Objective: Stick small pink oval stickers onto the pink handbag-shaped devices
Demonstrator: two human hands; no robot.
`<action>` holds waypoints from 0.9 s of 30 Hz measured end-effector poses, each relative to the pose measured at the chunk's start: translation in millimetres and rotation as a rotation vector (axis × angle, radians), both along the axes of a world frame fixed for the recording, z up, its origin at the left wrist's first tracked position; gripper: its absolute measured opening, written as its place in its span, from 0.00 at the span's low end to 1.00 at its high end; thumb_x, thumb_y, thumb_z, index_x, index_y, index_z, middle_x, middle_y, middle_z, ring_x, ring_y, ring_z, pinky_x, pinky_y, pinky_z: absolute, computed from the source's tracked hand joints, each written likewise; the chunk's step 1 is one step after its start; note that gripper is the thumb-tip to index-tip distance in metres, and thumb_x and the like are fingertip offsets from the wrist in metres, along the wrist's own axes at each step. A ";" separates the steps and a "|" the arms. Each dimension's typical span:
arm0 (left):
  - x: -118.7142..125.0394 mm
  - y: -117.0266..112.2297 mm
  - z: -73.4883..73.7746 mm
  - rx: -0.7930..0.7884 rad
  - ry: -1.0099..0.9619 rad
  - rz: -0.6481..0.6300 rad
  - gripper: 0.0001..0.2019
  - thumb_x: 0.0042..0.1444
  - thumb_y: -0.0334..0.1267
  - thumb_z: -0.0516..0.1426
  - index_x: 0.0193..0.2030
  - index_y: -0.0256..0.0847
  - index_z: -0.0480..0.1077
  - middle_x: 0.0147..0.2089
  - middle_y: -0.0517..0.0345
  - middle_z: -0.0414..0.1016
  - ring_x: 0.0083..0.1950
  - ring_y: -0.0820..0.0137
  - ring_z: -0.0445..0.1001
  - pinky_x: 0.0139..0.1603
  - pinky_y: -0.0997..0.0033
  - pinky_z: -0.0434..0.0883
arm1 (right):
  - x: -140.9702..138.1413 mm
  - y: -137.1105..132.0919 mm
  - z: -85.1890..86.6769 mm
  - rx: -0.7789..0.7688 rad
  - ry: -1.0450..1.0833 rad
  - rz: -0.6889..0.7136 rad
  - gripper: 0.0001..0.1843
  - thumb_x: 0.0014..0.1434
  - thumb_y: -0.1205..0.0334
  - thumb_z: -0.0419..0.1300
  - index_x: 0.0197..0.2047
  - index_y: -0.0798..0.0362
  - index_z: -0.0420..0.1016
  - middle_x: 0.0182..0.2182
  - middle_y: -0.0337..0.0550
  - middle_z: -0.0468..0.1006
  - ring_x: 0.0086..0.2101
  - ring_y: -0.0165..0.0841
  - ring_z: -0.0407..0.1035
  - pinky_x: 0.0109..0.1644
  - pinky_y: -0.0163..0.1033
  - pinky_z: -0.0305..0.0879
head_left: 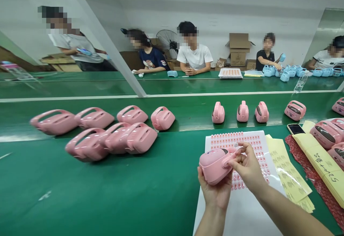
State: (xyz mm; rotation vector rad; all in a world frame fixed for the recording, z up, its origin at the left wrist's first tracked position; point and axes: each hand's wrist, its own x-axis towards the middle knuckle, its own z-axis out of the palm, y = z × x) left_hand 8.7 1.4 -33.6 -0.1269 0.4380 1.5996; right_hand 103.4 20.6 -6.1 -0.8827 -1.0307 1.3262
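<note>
Keeping the pink device (213,170) steady serves best: left hand (217,194) grasps it with fingers, lower right of frame; right hand (246,167) has fingers at its handle (227,161), grip unclear.

Your left hand (217,192), low and right of centre in the frame, is ungloved, with slim fingers and a narrow wrist; your left forearm (211,222) shows as a short bare stretch at the bottom edge. Your right hand (249,165), slightly higher, is ungloved too, and your right forearm (290,207) is bare, slender and smooth towards the lower right corner
</note>
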 end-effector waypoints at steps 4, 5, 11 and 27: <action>0.5 -1.1 -2.7 0.053 -0.014 -0.010 0.25 0.51 0.51 0.55 0.55 0.45 0.65 0.41 0.50 0.78 0.40 0.62 0.76 0.44 0.65 0.71 | 1.3 -1.1 3.7 -0.013 -0.067 -0.002 0.27 0.41 0.62 0.63 0.45 0.47 0.59 0.32 0.33 0.63 0.26 0.27 0.70 0.37 0.41 0.71; 0.3 -1.2 -3.7 0.068 -0.034 -0.013 0.24 0.52 0.50 0.55 0.55 0.44 0.65 0.41 0.50 0.78 0.40 0.62 0.76 0.45 0.64 0.71 | 2.7 -0.7 5.4 -0.020 -0.086 0.014 0.28 0.41 0.63 0.63 0.46 0.47 0.59 0.32 0.33 0.63 0.26 0.27 0.69 0.38 0.41 0.70; 0.3 -2.1 -5.0 0.097 -0.155 -0.023 0.19 0.53 0.45 0.53 0.50 0.41 0.70 0.39 0.47 0.79 0.39 0.60 0.77 0.43 0.61 0.73 | 10.2 1.6 19.8 -0.073 -0.198 0.088 0.30 0.39 0.70 0.61 0.47 0.48 0.58 0.32 0.32 0.62 0.28 0.27 0.69 0.38 0.40 0.67; -9.8 -1.5 -12.0 0.262 -0.073 -0.155 0.18 0.51 0.44 0.53 0.45 0.37 0.73 0.46 0.41 0.77 0.47 0.58 0.75 0.47 0.63 0.72 | 18.6 9.8 17.6 0.037 -0.590 0.052 0.41 0.39 0.64 0.67 0.56 0.48 0.56 0.54 0.50 0.60 0.54 0.44 0.59 0.58 0.52 0.56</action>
